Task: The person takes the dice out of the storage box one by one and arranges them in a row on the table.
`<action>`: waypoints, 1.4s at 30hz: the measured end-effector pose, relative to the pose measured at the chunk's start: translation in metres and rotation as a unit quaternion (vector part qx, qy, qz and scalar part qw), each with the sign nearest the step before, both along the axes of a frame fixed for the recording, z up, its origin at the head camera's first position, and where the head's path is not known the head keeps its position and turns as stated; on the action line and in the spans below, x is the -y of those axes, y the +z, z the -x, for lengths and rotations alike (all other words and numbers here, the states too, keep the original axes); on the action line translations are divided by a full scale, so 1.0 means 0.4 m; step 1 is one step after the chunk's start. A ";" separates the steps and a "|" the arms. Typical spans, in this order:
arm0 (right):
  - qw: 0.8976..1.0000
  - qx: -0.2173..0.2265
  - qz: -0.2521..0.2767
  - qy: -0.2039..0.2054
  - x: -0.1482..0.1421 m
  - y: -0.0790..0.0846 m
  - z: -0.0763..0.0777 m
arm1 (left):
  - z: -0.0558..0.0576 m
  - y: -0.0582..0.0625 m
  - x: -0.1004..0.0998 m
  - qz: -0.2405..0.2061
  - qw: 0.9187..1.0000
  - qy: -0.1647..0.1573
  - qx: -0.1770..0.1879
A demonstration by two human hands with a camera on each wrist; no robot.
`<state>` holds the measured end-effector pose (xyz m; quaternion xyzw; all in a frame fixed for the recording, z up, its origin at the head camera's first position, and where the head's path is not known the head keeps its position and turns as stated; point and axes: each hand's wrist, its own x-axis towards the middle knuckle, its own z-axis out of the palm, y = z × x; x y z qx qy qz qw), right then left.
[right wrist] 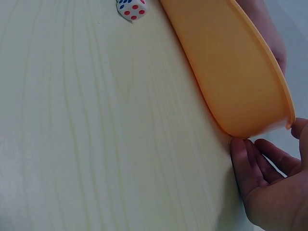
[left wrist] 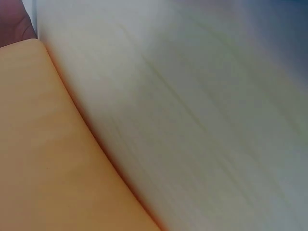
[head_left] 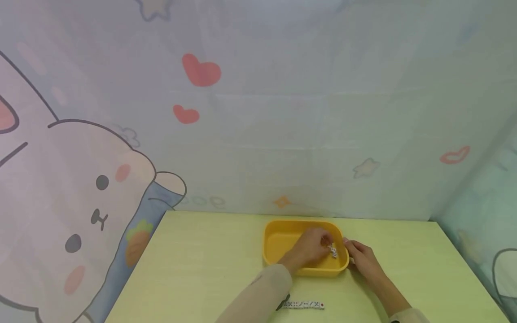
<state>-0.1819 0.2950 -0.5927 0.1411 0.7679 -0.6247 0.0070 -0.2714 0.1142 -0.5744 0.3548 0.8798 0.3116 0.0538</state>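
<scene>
A yellow-orange plastic tray [head_left: 278, 244] sits on the table, with several white dice [head_left: 333, 251] at the right inside it. My left hand [head_left: 311, 246] reaches down into the tray, its curled fingers beside these dice; the fingertips are partly hidden, so a grip on a die cannot be made out. At the tray's right end my right hand [head_left: 365, 260] holds on, thumb at the rim and fingers against the lower wall, as the right wrist view shows. In front of the tray, several dice stand in a straight row [head_left: 303, 305], partly covered by the left sleeve.
The light wood-grain table [head_left: 206, 260] extends on both sides of the tray. Behind it hangs a printed cloth [head_left: 282, 134] with hearts and a rabbit. One die [right wrist: 132, 8] of the row shows at the top of the right wrist view.
</scene>
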 end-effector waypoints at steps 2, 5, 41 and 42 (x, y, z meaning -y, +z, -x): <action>1.000 0.000 0.003 0.001 -0.001 0.002 0.004 | 0.004 0.000 -0.003 -0.003 1.000 -0.002 0.003; 1.000 0.001 0.006 0.000 -0.004 0.004 0.008 | 0.009 0.000 -0.005 -0.008 1.000 -0.008 0.003; 1.000 0.005 0.003 -0.009 -0.014 -0.013 0.035 | 0.014 -0.002 -0.001 0.023 0.999 -0.019 -0.016; 1.000 0.004 0.005 -0.011 -0.014 -0.012 0.036 | 0.013 0.004 0.002 0.029 0.999 -0.019 -0.022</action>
